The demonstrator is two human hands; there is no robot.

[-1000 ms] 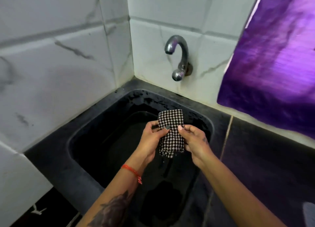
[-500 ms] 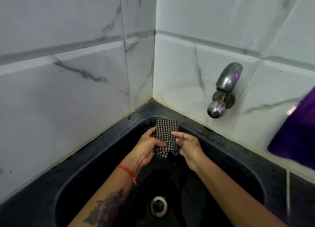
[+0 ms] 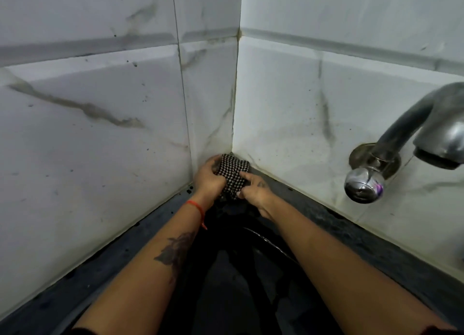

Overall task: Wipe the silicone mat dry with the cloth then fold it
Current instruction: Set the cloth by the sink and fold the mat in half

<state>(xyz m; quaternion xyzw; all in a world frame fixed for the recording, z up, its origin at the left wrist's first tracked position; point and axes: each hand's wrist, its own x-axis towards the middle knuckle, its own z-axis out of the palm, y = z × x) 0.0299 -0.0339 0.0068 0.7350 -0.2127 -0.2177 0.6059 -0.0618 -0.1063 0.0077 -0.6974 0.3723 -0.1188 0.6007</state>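
A folded black-and-white checked cloth (image 3: 233,176) sits in the far corner where the two tiled walls meet, just above the black sink (image 3: 241,279). My left hand (image 3: 209,177) grips its left side and top. My right hand (image 3: 254,191) pinches its lower right edge with the fingers curled in. Both forearms reach over the sink basin. No silicone mat is in view now.
A metal tap (image 3: 406,143) juts from the right wall at the right edge, its spout close to the camera. White marble-look tiles (image 3: 100,133) close in on the left and back. A dark stone ledge (image 3: 351,234) rims the sink.
Both hands have carried the cloth away from over the basin up into the wall corner. The view has swung left and closer, so the purple sheet on the right has left the frame.
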